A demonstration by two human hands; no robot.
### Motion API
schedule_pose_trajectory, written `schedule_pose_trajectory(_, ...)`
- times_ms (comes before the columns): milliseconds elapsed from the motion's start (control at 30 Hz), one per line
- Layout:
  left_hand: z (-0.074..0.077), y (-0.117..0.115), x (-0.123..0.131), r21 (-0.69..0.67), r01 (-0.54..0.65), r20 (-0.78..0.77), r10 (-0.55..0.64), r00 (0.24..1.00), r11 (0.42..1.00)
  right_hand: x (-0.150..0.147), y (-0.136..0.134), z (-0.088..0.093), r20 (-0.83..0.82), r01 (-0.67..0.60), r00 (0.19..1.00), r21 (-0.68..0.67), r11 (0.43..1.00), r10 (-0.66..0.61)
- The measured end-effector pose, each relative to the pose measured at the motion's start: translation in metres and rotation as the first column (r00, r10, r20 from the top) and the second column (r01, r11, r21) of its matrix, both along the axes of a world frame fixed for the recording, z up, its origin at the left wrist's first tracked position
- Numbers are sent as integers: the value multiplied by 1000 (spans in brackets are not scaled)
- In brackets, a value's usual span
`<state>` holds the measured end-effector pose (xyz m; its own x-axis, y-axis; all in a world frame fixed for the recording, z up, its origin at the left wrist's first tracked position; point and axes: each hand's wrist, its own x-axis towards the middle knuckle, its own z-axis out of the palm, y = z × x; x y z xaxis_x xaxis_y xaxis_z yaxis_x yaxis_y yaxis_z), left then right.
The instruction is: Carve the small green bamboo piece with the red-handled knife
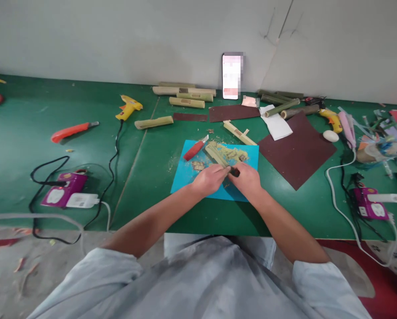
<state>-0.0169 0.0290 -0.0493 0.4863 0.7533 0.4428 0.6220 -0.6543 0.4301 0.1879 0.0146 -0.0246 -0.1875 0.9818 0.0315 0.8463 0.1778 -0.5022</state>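
Note:
My left hand (209,178) is closed around the near end of a split green bamboo piece (216,155) that lies slanted over a blue cutting mat (188,175). My right hand (246,179) is closed on a small dark-handled tool (235,172) whose tip meets the bamboo between my two hands. Pale shavings (233,153) are heaped on the mat beyond my hands. A red-handled knife (195,149) rests on the mat's far left corner.
On the green table lie several bamboo sections (185,94), dark sandpaper sheets (296,150), a yellow glue gun (127,107), an orange utility knife (72,130), a propped phone (232,75), purple power strips (62,191) with trailing cables, and craft clutter (381,141) at right.

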Motion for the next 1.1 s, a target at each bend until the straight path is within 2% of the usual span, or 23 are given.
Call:
schedule_pose_trajectory(100, -1, -1, 2, 85, 73, -13, -72, 997, 994, 0, 0, 1, 9, -2, 1000, 0, 1000, 2)
schedule_pose_trajectory(200, -1, -1, 3, 144, 39, -6, -38, 999, 989, -1, 0, 1, 9, -3, 1000, 7, 1000, 3)
schedule_pose_trajectory(400, 1, -2, 2, 181, 47, -14, -45, 999, 982, -1, 0, 1, 13, -16, 1000, 20, 1000, 15)
schedule_pose_trajectory(533, 0, 0, 3, 146, 103, 16, -106, 994, 984, 0, -1, 2, 9, -19, 1000, 18, 1000, 19)
schedule_pose_trajectory(667, -1, 0, 2, 100, 44, 44, -48, 998, 994, 0, -1, 4, 10, -16, 1000, 11, 1000, 16)
schedule_pose_trajectory(767, 1, -1, 2, 51, 110, 52, -113, 992, 993, 0, 0, 4, 11, -21, 1000, 6, 1000, 21)
schedule_pose_trajectory(867, 2, -1, 2, 44, 79, 61, -82, 995, 996, 0, 0, 4, 8, -23, 1000, 3, 1000, 23)
schedule_pose_trajectory(1000, 4, -2, 4, 30, 120, 46, -121, 992, 992, 0, 1, 3, 11, -30, 999, 0, 1000, 30)
schedule_pose_trajectory(1100, 4, -2, 5, 53, 85, 57, -88, 995, 995, 0, 1, 4, 12, -29, 999, -9, 1000, 30)
